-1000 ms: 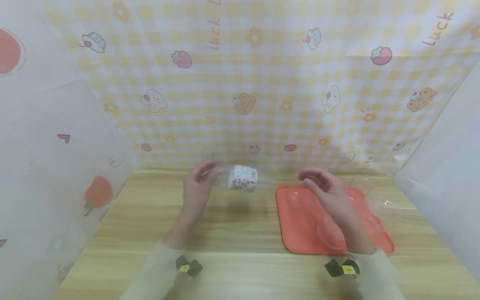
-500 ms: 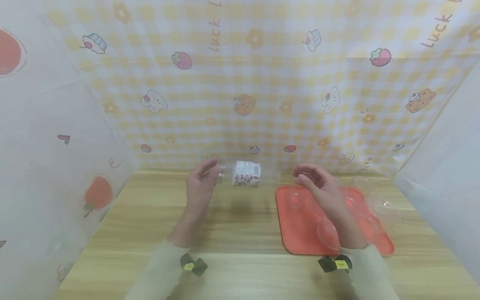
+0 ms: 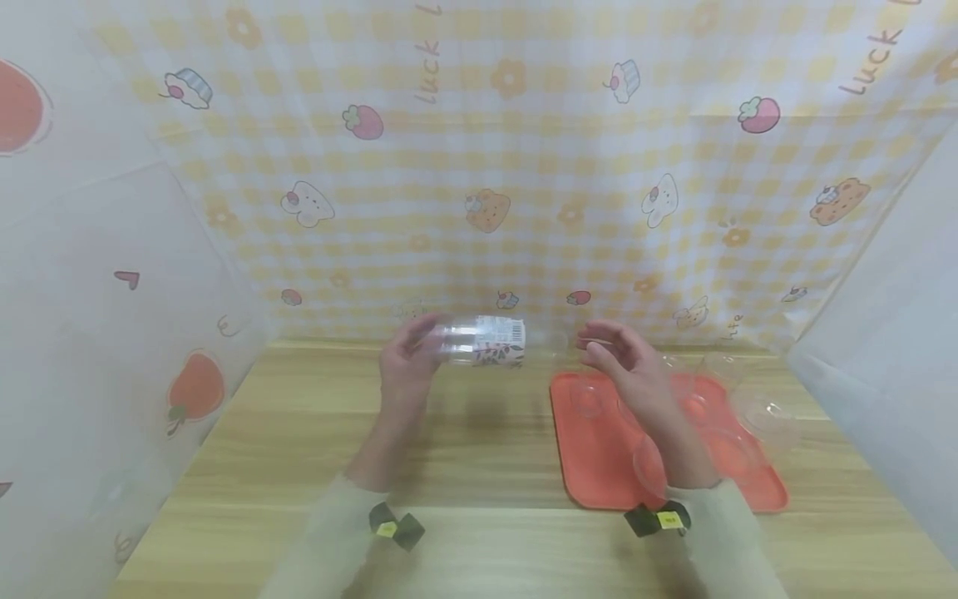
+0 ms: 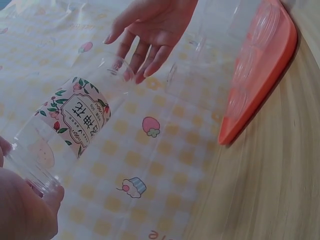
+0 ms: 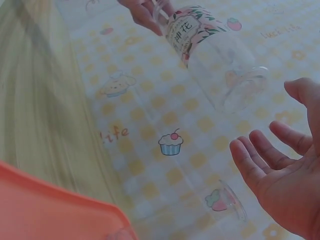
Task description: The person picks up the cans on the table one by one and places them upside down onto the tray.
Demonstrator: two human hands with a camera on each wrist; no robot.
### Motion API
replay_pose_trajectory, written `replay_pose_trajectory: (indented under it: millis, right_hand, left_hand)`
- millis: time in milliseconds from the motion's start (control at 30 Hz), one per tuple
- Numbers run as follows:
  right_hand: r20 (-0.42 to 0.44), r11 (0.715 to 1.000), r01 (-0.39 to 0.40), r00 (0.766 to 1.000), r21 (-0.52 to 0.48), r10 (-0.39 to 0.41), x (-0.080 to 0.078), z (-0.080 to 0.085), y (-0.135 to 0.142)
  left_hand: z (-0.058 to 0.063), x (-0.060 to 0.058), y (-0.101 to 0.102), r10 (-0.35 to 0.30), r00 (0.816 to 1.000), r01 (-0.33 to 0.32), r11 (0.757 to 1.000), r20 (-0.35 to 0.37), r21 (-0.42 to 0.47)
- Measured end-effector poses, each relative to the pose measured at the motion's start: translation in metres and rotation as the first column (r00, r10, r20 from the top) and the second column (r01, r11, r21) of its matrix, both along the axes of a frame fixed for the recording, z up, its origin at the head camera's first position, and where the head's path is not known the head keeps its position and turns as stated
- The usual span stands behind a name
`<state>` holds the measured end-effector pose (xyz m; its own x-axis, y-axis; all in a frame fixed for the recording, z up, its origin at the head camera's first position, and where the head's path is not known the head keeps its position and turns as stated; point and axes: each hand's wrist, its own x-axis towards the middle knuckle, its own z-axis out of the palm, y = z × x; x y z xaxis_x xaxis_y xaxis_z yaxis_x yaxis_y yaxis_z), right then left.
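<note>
A clear plastic jar [image 3: 500,343] lies sideways in the air above the table, its label printed with flowers and leaves. My left hand [image 3: 407,366] grips it at the threaded neck, thumb and fingers around the rim in the left wrist view. The jar's base points right, towards my right hand [image 3: 624,366]. That hand holds nothing; in the right wrist view its fingers [image 5: 272,150] are spread and bent a little, with a gap between them and the base of the jar.
An orange tray [image 3: 599,474] lies to the right, under my right forearm, carrying several clear round pieces. Another clear bowl-like piece [image 3: 767,416] sits at the tray's right edge. A patterned cloth [image 3: 479,166] hangs behind the wooden table [image 3: 299,466].
The jar has risen slightly and shifted right with my left hand. My right hand has moved left and a little up, closer to the jar's base.
</note>
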<state>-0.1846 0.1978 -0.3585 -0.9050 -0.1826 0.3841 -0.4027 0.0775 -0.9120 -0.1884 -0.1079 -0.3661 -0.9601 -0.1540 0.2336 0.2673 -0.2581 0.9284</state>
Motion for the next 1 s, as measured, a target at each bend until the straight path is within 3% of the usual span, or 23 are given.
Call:
replay_pose_trajectory:
  millis: [267,600,833,1000]
  right_hand:
    - [0.029,1.000,0.003,1.000,-0.014,-0.003,-0.005,-0.005,-0.002]
    - [0.042,1.000,-0.015,0.999,0.000,0.015,-0.007,-0.004,-0.009]
    - [0.051,0.988,-0.126,0.990,-0.089,0.131,-0.009,-0.007,-0.019]
    - [0.036,0.988,-0.122,0.991,-0.089,0.126,-0.010,-0.008,-0.023]
  left_hand:
    - [0.001,0.002,0.008,0.012,1.000,-0.012,1.000,0.005,-0.016]
    - [-0.004,-0.001,0.016,-0.001,1.000,0.002,0.999,-0.021,0.049]
    - [-0.003,-0.001,0.019,0.008,1.000,-0.008,0.998,0.005,0.063]
    - [-0.004,0.000,0.019,0.012,1.000,-0.013,0.998,0.007,0.068]
